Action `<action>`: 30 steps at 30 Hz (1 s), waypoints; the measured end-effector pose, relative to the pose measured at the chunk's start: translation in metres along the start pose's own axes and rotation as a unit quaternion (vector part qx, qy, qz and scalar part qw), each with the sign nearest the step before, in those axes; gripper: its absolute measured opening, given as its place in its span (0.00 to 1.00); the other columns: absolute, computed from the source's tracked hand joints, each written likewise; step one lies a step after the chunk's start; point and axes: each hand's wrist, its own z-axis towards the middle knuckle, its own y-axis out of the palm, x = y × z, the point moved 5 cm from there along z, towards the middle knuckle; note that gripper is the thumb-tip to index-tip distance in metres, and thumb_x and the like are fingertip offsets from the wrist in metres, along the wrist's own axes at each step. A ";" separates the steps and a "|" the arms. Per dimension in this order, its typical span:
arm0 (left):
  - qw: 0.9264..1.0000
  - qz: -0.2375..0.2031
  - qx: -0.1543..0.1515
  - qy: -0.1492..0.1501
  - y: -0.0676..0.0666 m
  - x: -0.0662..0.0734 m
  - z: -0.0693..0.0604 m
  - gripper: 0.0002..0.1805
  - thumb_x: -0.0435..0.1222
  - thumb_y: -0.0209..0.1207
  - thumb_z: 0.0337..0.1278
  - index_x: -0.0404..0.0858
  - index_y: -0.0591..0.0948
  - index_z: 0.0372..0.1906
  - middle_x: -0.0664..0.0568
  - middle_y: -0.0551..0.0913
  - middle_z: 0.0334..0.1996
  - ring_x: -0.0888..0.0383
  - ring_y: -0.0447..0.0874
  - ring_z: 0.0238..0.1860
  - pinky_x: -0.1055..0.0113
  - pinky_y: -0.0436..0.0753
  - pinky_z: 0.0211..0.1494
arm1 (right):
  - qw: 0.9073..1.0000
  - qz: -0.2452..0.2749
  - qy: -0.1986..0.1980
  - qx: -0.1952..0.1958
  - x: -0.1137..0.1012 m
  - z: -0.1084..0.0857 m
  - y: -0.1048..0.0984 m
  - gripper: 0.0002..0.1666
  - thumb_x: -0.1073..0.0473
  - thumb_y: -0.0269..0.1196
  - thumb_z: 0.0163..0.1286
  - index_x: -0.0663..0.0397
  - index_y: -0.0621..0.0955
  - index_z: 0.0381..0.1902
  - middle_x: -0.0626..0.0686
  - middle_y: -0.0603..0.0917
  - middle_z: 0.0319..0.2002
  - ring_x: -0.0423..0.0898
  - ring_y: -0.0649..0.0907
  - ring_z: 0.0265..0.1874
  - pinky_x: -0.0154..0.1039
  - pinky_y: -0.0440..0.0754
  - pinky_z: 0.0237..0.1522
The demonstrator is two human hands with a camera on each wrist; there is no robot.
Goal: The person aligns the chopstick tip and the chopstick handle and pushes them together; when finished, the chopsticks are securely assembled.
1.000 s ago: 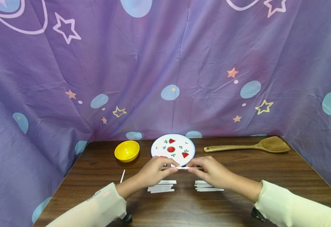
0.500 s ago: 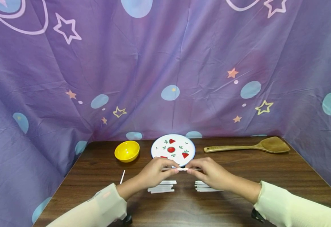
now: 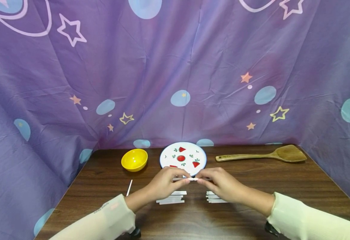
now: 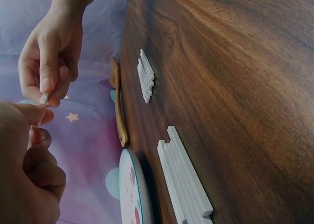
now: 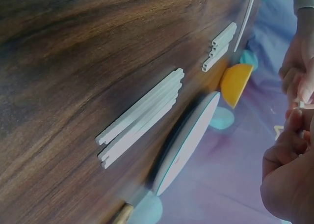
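Just in front of the plate, the left hand [image 3: 164, 181] and right hand [image 3: 220, 181] face each other, each pinching thin white stick material [image 3: 193, 179] between thumb and fingers. Whether it is one stick or two meeting end to end, I cannot tell. In the left wrist view the left hand [image 4: 29, 170] and right hand [image 4: 53, 57] nearly touch at the fingertips, above table height. Several white sticks [image 3: 171, 199] lie in a group below the left hand, and another group [image 3: 216, 197] lies by the right hand, partly covered by it.
The white plate [image 3: 181, 150] with red fruit pictures lies behind the hands. A yellow bowl [image 3: 134, 160] stands left of it, a wooden spatula [image 3: 286, 154] lies at right. One single stick [image 3: 129, 187] is near the left forearm. A purple curtain [image 3: 150, 73] hangs behind the table.
Both hands have come down very slightly towards the wearer, with the white stick material still pinched between them. The objects on the table have not moved.
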 end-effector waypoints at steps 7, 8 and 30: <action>1.000 0.001 0.012 0.011 0.001 0.002 0.000 0.08 0.41 0.63 0.71 0.43 0.89 0.42 0.56 0.90 0.39 0.66 0.82 0.40 0.67 0.82 0.48 | 1.000 -0.016 -0.003 0.016 -0.003 0.001 0.001 0.05 0.67 0.66 0.71 0.53 0.85 0.41 0.41 0.86 0.32 0.31 0.79 0.30 0.30 0.81 0.33; 1.000 0.001 0.013 0.012 0.001 0.002 0.000 0.08 0.41 0.62 0.71 0.43 0.89 0.42 0.56 0.90 0.39 0.66 0.82 0.40 0.68 0.82 0.48 | 1.000 -0.018 -0.003 0.019 -0.003 0.001 0.002 0.05 0.67 0.66 0.70 0.53 0.85 0.40 0.40 0.85 0.31 0.31 0.78 0.29 0.30 0.80 0.33; 0.999 -0.014 0.028 0.031 0.003 0.004 -0.003 0.07 0.39 0.63 0.70 0.43 0.89 0.39 0.57 0.91 0.37 0.67 0.86 0.42 0.65 0.84 0.50 | 0.998 -0.034 -0.024 0.040 -0.007 0.002 0.009 0.07 0.66 0.66 0.70 0.46 0.82 0.38 0.37 0.81 0.29 0.29 0.74 0.26 0.26 0.75 0.30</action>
